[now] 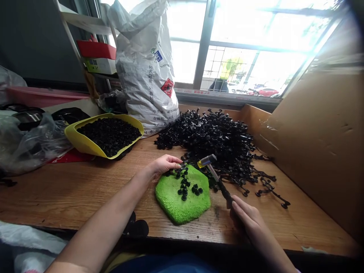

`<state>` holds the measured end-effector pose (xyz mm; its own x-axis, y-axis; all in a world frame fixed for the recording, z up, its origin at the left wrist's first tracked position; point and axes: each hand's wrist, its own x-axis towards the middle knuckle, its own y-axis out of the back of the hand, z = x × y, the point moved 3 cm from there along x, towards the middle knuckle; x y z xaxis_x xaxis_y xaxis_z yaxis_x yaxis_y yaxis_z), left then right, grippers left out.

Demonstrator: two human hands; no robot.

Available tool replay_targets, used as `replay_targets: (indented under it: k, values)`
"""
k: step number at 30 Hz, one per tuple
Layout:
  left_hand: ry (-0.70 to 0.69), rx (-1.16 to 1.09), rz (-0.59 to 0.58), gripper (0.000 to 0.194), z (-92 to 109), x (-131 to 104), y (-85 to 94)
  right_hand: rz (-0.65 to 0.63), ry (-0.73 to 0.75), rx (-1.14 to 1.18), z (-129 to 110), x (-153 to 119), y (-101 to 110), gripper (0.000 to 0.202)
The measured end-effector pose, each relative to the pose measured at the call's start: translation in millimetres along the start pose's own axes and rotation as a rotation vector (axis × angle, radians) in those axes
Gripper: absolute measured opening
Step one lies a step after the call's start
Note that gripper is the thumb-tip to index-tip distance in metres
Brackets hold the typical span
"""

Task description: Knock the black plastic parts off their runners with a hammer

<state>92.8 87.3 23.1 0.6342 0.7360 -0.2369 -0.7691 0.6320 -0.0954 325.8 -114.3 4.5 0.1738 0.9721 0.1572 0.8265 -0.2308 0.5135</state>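
Note:
My right hand is wrapped round the dark handle of a small two-faced mallet. Its head, yellow at one end and black at the other, is raised beside the right edge of a green fuzzy mat. At the mat's far left edge, my left hand has thumb and fingers pinched on a small black plastic piece, partly hidden by the fingertips. Several round-headed black plastic pieces lie on the mat, some in a branching cluster and some in a small group to the right.
Behind the mat rises a large heap of black plastic pieces, with stray branches to its right. A yellow scoop tray full of small black parts sits left, before a white woven sack. Cardboard stands along the right.

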Motion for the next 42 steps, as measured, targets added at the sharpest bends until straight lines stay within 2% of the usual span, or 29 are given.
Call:
replay_targets:
  k: [13, 20, 23, 27, 32, 39, 42]
  values:
    - [0.002, 0.008, 0.025, 0.051, -3, 0, -2.8, 0.042, 0.004, -0.019, 4, -4, -4, 0.033]
    - [-0.010, 0.064, 0.029, 0.043, -1, -2, -5.3, 0.010, 0.071, -0.031, -24, 5, -4, 0.030]
    - [-0.025, 0.086, 0.020, 0.040, 0, -2, -5.2, -0.012, 0.098, -0.183, -34, 15, -5, 0.029]
    - [-0.027, 0.106, 0.030, 0.038, 0, -1, -5.0, -0.108, 0.101, -0.363, -37, 24, -10, 0.028]
    - [-0.016, 0.105, 0.053, 0.039, -1, 1, -2.3, -0.051, 0.069, -0.326, -36, 26, -6, 0.032]
    - [-0.031, 0.117, 0.114, 0.033, -9, 9, -6.6, -0.141, 0.007, -0.261, -29, 28, -13, 0.028]
    - [-0.071, 0.139, 0.152, 0.031, 2, -7, -3.8, -0.171, -0.003, -0.134, -31, 17, -14, 0.033]
